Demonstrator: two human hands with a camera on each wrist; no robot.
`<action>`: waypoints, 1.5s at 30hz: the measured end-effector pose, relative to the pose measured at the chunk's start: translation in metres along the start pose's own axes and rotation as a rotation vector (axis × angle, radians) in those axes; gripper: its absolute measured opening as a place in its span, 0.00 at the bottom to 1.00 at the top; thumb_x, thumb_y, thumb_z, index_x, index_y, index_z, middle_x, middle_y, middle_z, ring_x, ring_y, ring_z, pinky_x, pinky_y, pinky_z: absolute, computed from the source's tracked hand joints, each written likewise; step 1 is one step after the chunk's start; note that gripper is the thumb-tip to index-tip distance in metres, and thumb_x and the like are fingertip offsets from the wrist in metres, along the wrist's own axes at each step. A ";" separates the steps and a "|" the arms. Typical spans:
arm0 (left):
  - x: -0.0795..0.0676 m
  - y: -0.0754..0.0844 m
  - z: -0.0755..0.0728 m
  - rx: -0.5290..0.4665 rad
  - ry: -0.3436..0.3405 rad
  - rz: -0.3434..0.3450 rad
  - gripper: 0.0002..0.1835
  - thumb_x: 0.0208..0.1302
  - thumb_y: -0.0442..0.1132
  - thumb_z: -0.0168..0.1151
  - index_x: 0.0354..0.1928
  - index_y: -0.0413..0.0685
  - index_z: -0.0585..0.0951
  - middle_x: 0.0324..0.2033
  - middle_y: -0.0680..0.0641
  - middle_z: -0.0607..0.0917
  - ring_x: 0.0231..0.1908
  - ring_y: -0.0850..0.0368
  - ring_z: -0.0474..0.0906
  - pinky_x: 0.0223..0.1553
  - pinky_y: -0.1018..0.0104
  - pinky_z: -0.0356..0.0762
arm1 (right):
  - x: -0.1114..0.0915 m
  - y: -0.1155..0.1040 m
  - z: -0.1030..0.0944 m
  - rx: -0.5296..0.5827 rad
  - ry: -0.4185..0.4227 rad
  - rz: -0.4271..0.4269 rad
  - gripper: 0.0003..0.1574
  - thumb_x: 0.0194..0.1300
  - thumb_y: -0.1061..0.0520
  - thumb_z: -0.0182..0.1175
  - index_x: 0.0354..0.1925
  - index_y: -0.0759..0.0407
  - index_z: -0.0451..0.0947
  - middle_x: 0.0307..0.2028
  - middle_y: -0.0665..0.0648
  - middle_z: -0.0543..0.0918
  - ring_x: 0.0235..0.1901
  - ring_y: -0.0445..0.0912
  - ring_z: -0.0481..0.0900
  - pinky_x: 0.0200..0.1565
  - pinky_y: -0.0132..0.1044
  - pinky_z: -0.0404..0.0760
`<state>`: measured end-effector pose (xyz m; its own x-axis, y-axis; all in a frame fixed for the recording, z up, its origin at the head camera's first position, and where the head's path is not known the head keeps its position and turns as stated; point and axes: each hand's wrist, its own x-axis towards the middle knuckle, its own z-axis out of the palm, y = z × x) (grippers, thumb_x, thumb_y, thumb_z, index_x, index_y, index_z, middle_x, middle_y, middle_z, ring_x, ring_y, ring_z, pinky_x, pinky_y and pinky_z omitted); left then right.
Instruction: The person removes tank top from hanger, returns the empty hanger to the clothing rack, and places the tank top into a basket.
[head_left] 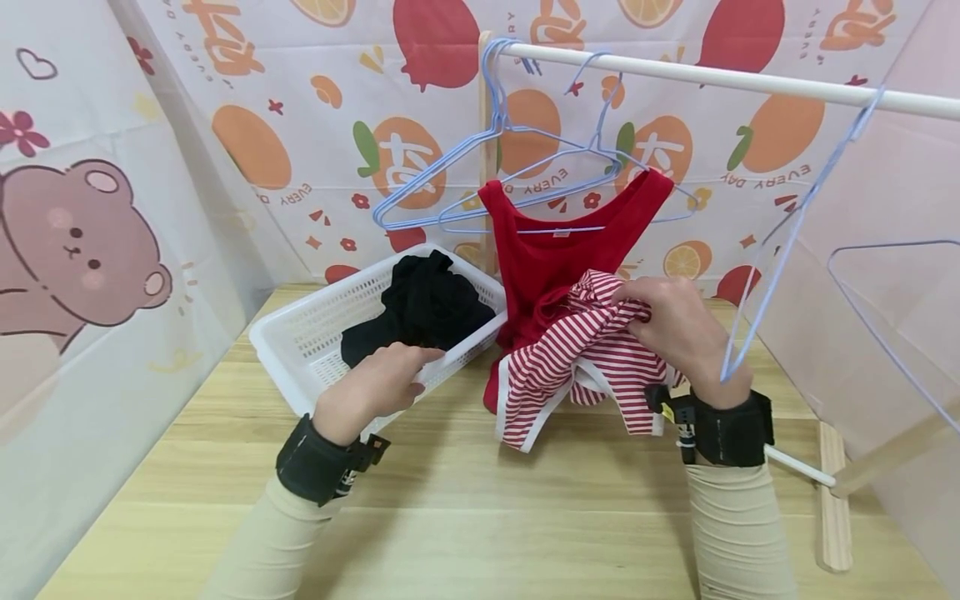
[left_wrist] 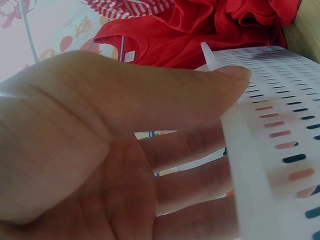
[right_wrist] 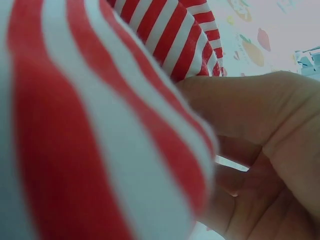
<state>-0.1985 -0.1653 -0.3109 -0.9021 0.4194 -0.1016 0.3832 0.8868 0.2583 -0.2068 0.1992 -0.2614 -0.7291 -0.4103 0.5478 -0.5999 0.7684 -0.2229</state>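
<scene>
The right hand (head_left: 667,321) pinched a red-and-white striped garment (head_left: 555,354) by its upper edge, thumb against the cloth and the other fingertips hidden in its folds. Most of the garment lay toward 8 to 9 o'clock of that hand, with 12 o'clock pointing away from the person. So far as the bunched cloth had a long axis, it slanted from 1 to 7 o'clock, its white-trimmed edges lowest; whether those rested on the counter (head_left: 450,517) could not be told. Directly behind it, overlapped by the stripes, a red sleeveless top (head_left: 525,267) hung on a blue hanger (head_left: 682,218), its neckline toward 11 o'clock of the right hand. The left hand (head_left: 378,383) was the farther one, with the stripes at its 3 o'clock; it was narrowed on the near wall of a white basket (head_left: 281,367), thumb outside and fingers behind. Black clothing (head_left: 435,304) lay in that basket, toward 1 to 2 o'clock from the left hand.
</scene>
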 end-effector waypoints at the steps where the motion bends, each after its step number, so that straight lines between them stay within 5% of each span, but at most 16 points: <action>1: 0.000 0.000 0.000 0.000 0.000 0.000 0.28 0.64 0.29 0.69 0.67 0.43 0.78 0.59 0.37 0.85 0.38 0.52 0.81 0.51 0.50 0.85 | 0.000 -0.001 -0.001 0.003 -0.005 0.005 0.18 0.54 0.75 0.68 0.44 0.63 0.89 0.39 0.64 0.91 0.40 0.59 0.89 0.46 0.56 0.87; 37: 0.000 0.001 0.001 -0.005 0.007 -0.019 0.30 0.63 0.31 0.72 0.67 0.45 0.79 0.57 0.38 0.86 0.39 0.51 0.82 0.53 0.49 0.85 | 0.054 -0.040 0.013 0.015 -0.026 0.127 0.21 0.59 0.67 0.71 0.52 0.63 0.88 0.48 0.66 0.89 0.47 0.60 0.85 0.57 0.55 0.84; 45: 0.001 0.001 -0.001 -0.006 -0.014 -0.018 0.28 0.63 0.32 0.72 0.66 0.44 0.80 0.50 0.39 0.88 0.32 0.52 0.79 0.35 0.62 0.82 | 0.072 -0.045 0.019 0.004 -0.046 0.123 0.22 0.59 0.65 0.71 0.54 0.63 0.87 0.50 0.66 0.89 0.49 0.60 0.86 0.58 0.55 0.83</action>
<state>-0.1990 -0.1645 -0.3097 -0.9060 0.4059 -0.1199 0.3653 0.8931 0.2625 -0.2390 0.1262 -0.2269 -0.8118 -0.3350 0.4783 -0.5060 0.8124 -0.2898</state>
